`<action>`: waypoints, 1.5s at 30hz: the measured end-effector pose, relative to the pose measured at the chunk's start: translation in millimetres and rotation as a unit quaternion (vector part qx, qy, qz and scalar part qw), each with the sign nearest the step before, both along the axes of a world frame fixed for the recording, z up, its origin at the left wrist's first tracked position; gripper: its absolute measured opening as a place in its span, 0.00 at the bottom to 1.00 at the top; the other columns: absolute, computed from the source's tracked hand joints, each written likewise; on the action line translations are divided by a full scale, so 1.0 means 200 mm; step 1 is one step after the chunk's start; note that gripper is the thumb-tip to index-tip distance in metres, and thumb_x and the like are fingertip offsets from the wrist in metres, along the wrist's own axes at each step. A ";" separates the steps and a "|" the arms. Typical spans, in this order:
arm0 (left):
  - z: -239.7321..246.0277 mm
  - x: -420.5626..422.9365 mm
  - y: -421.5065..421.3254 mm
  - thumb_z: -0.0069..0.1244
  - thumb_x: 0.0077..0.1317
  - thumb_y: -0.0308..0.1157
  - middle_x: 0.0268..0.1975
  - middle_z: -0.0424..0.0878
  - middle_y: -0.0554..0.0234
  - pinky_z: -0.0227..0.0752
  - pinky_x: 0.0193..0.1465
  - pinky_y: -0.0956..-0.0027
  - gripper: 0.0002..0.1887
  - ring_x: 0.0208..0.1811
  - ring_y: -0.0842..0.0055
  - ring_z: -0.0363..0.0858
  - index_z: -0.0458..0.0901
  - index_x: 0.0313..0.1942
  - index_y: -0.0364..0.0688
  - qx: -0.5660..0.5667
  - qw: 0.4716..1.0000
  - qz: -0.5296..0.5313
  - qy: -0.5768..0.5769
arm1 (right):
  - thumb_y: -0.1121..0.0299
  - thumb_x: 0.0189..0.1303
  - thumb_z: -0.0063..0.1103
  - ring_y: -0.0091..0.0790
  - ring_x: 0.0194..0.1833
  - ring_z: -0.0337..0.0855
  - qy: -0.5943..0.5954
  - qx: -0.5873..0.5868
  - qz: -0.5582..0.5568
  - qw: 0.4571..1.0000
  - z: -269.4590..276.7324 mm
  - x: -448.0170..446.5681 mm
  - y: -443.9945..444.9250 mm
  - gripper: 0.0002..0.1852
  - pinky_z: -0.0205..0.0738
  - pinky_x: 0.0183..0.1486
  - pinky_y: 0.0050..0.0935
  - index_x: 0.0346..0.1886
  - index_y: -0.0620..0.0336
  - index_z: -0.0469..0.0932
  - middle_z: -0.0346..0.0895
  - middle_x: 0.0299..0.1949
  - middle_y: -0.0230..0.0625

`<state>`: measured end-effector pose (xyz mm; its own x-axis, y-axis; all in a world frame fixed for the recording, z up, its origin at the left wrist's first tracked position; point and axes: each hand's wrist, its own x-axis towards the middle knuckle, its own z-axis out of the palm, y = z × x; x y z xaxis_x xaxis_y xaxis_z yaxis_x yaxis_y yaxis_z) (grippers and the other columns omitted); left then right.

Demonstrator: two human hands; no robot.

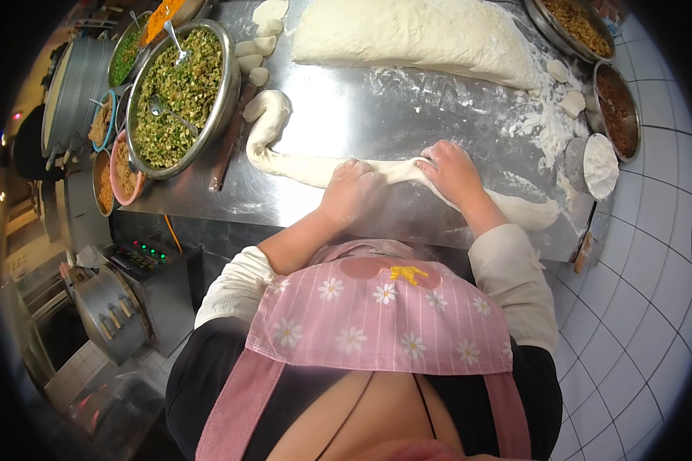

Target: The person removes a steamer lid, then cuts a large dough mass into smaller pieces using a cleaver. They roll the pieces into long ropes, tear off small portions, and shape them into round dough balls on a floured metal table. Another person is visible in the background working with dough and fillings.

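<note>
A long rope of pale dough point(300, 168) lies across the steel worktop near its front edge, its left end curled back upward. My left hand point(354, 190) is closed over the rope's middle. To the right, my right hand point(451, 173) grips the rope with the thumb against it, and the dough between my hands is narrow and twisted. Past my right wrist the rope's right end point(530, 212) rests on the steel. A large slab of dough point(415, 40) lies farther back. Small dough pieces point(258, 76) sit at the back left, beside a big steel bowl of chopped green filling point(179, 98).
A wooden rolling pin point(230, 138) lies right of the filling bowl. Smaller bowls point(128, 178) crowd the left edge. At right stand a container of flour point(600, 167), a bowl of brown filling point(617, 112) and scattered flour. A brush or scraper handle point(582, 253) juts from the right corner.
</note>
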<state>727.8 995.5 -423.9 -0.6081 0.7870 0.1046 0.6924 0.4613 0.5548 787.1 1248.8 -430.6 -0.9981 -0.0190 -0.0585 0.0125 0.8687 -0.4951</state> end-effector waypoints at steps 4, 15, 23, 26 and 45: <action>-0.02 -0.02 0.04 0.60 0.60 0.29 0.41 0.82 0.55 0.72 0.52 0.54 0.08 0.47 0.55 0.78 0.85 0.40 0.43 0.010 0.999 0.047 -0.020 | 0.57 0.65 0.62 0.49 0.50 0.78 -0.033 -0.023 -0.027 0.999 0.04 -0.02 -0.01 0.15 0.72 0.56 0.44 0.43 0.58 0.84 0.81 0.44 0.41; 0.05 -0.09 0.09 0.60 0.59 0.31 0.37 0.82 0.50 0.72 0.51 0.54 0.06 0.45 0.55 0.79 0.85 0.35 0.41 -0.068 0.992 0.064 -0.089 | 0.56 0.65 0.63 0.49 0.51 0.78 -0.022 -0.005 -0.053 0.998 0.03 0.00 -0.04 0.15 0.73 0.56 0.43 0.43 0.60 0.84 0.81 0.44 0.42; 0.23 -0.49 -0.05 0.53 0.69 0.38 0.49 0.85 0.42 0.74 0.52 0.58 0.18 0.47 0.55 0.82 0.83 0.51 0.33 0.081 0.837 0.314 -0.441 | 0.52 0.55 0.71 0.50 0.59 0.73 0.046 0.050 -0.031 0.997 0.00 0.22 -0.04 0.31 0.66 0.63 0.49 0.60 0.56 0.78 0.75 0.55 0.43; 0.05 -0.52 -0.11 0.59 0.65 0.44 0.58 0.79 0.34 0.66 0.66 0.53 0.36 0.60 0.48 0.75 0.69 0.66 0.29 0.057 0.962 0.265 -0.045 | 0.52 0.48 0.77 0.48 0.61 0.70 0.033 0.118 0.002 0.992 0.07 0.34 0.01 0.40 0.63 0.64 0.50 0.65 0.57 0.74 0.72 0.57 0.41; 0.21 -0.20 -0.28 0.70 0.49 0.37 0.59 0.75 0.47 0.66 0.64 0.51 0.43 0.60 0.51 0.72 0.69 0.66 0.40 -0.202 0.976 -0.075 -0.030 | 0.51 0.52 0.71 0.44 0.55 0.75 -0.006 0.181 0.000 0.983 0.07 0.43 0.18 0.33 0.67 0.56 0.45 0.62 0.51 0.75 0.76 0.51 0.37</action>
<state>688.6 940.3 -381.8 -0.4778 0.8376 -0.2647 0.7407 0.5462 0.3912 872.9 1284.7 -416.7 -0.9973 0.0055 -0.0730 0.0167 0.9881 -0.1528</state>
